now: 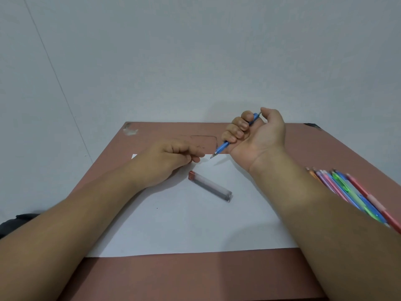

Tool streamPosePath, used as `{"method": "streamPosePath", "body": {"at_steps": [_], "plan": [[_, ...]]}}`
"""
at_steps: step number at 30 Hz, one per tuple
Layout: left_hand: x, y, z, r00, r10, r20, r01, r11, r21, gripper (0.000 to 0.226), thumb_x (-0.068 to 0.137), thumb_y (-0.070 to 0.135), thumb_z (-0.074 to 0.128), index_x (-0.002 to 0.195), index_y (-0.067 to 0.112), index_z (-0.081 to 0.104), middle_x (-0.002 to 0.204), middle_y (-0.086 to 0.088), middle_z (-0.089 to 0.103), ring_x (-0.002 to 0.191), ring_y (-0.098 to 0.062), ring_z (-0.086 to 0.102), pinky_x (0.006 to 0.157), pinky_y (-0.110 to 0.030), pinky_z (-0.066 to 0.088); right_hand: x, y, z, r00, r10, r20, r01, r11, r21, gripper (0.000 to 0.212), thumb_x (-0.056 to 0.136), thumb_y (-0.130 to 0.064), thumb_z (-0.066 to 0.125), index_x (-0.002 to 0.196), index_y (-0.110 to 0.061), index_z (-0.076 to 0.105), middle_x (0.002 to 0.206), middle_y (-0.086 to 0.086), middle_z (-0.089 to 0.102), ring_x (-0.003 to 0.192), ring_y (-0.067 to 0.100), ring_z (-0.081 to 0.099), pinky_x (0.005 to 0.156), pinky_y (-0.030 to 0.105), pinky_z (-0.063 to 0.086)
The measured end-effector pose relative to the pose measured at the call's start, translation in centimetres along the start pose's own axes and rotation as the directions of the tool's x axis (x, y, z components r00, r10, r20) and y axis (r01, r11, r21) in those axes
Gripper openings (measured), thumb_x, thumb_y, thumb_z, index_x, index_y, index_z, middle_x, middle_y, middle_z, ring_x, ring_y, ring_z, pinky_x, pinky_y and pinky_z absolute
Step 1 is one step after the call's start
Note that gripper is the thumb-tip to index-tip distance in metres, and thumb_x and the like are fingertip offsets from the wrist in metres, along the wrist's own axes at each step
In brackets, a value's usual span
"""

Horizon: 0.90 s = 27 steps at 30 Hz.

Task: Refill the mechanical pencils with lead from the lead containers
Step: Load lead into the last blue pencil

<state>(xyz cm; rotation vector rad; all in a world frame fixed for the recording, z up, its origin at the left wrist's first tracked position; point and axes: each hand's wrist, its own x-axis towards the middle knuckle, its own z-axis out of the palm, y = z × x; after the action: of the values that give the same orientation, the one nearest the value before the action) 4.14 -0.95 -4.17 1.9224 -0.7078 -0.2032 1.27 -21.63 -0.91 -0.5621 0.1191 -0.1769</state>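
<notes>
My right hand [258, 135] grips a blue mechanical pencil [223, 147] in a fist, palm up, thumb at its top end and metal tip pointing down-left toward the paper. My left hand [171, 161] lies on the white sheet with fingers curled and fingertips pinched together just left of the pencil tip; whether they hold a lead is too small to tell. A clear lead container [210, 186] with a red cap lies on the paper below both hands.
A white sheet of paper [184, 227] covers the middle of the brown table [195, 276]. Several coloured mechanical pencils [355, 196] lie in a bundle at the right, partly behind my right forearm. A wall stands close behind the table's far edge.
</notes>
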Motion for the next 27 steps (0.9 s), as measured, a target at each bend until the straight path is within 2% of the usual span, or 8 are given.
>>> {"method": "streamPosePath", "body": {"at_steps": [3, 7, 9, 11, 14, 17, 19, 27], "plan": [[-0.1, 0.2, 0.3, 1.000, 0.024, -0.001, -0.024, 1.000, -0.015, 0.035, 0.083, 0.018, 0.052, 0.102, 0.029, 0.080, 0.106, 0.004, 0.073, 0.110, -0.020, 0.063, 0.105, -0.043, 0.045, 0.0, 0.2, -0.1, 1.000, -0.001, -0.003, 0.001, 0.999, 0.034, 0.036, 0.090, -0.036, 0.035, 0.060, -0.016, 0.037, 0.060, -0.002, 0.029, 0.049, 0.017, 0.021, 0.055, 0.028, 0.019], [-0.1, 0.4, 0.4, 1.000, -0.007, 0.006, 0.007, 0.997, -0.070, 0.030, 0.084, 0.014, 0.057, 0.098, 0.024, 0.081, 0.107, 0.004, 0.075, 0.113, -0.022, 0.064, 0.105, -0.045, 0.045, 0.0, 0.4, 0.1, 1.000, -0.015, 0.016, 0.014, 0.998, 0.054, 0.034, 0.089, -0.034, 0.034, 0.059, -0.016, 0.037, 0.059, -0.002, 0.029, 0.049, 0.018, 0.020, 0.055, 0.028, 0.020], [-0.2, 0.6, 0.4, 1.000, -0.012, 0.022, 0.014, 0.996, -0.092, 0.028, 0.091, 0.003, 0.058, 0.100, 0.017, 0.080, 0.104, 0.008, 0.075, 0.105, -0.011, 0.065, 0.097, -0.034, 0.045, -0.1, 0.4, 0.2, 1.000, -0.011, 0.018, 0.010, 0.998, 0.061, 0.037, 0.090, -0.036, 0.035, 0.059, -0.016, 0.036, 0.059, -0.002, 0.028, 0.050, 0.017, 0.020, 0.056, 0.028, 0.019], [-0.3, 0.8, 0.4, 1.000, -0.003, 0.031, 0.007, 0.994, -0.109, 0.030, 0.092, -0.003, 0.056, 0.102, 0.015, 0.078, 0.105, 0.003, 0.076, 0.097, -0.006, 0.063, 0.092, -0.027, 0.042, -0.1, 0.4, 0.3, 1.000, -0.013, 0.021, 0.011, 0.998, 0.067, 0.039, 0.091, -0.038, 0.035, 0.059, -0.016, 0.036, 0.060, -0.002, 0.028, 0.051, 0.017, 0.020, 0.055, 0.027, 0.019], [-0.4, 0.9, 0.3, 0.999, 0.014, 0.051, -0.007, 0.989, -0.147, 0.029, 0.089, 0.000, 0.057, 0.105, 0.013, 0.078, 0.113, -0.006, 0.074, 0.096, -0.017, 0.057, 0.090, -0.034, 0.038, -0.2, 0.4, 0.4, 0.999, -0.023, 0.026, 0.021, 0.997, 0.081, 0.039, 0.092, -0.038, 0.036, 0.060, -0.015, 0.037, 0.059, -0.002, 0.028, 0.051, 0.017, 0.020, 0.054, 0.027, 0.019], [-0.5, 1.0, 0.3, 0.998, 0.029, 0.058, -0.020, 0.989, -0.149, 0.032, 0.094, -0.010, 0.051, 0.105, 0.009, 0.075, 0.114, -0.010, 0.073, 0.097, -0.007, 0.062, 0.092, -0.024, 0.045, -0.2, 0.3, 0.5, 0.999, -0.033, 0.034, 0.030, 0.995, 0.095, 0.038, 0.091, -0.036, 0.035, 0.060, -0.015, 0.037, 0.059, -0.001, 0.028, 0.051, 0.017, 0.019, 0.053, 0.027, 0.020], [-0.6, 1.2, 0.4, 0.998, 0.027, 0.055, -0.018, 0.988, -0.154, 0.034, 0.095, -0.013, 0.048, 0.106, 0.004, 0.074, 0.113, -0.011, 0.074, 0.095, -0.003, 0.063, 0.086, -0.016, 0.046, -0.2, 0.2, 0.5, 0.999, -0.038, 0.036, 0.034, 0.994, 0.106, 0.036, 0.090, -0.033, 0.035, 0.059, -0.015, 0.036, 0.059, -0.001, 0.028, 0.050, 0.018, 0.019, 0.053, 0.027, 0.020], [-0.5, 1.1, 0.3, 0.996, 0.039, 0.076, -0.027, 0.987, -0.160, 0.036, 0.093, -0.016, 0.047, 0.105, 0.005, 0.074, 0.108, -0.005, 0.076, 0.099, -0.003, 0.064, 0.091, -0.016, 0.046, -0.4, 0.3, 0.6, 0.998, -0.051, 0.034, 0.047, 0.993, 0.111, 0.037, 0.091, -0.036, 0.035, 0.060, -0.016, 0.035, 0.058, -0.001, 0.027, 0.049, 0.018, 0.019, 0.052, 0.027, 0.020]]}}
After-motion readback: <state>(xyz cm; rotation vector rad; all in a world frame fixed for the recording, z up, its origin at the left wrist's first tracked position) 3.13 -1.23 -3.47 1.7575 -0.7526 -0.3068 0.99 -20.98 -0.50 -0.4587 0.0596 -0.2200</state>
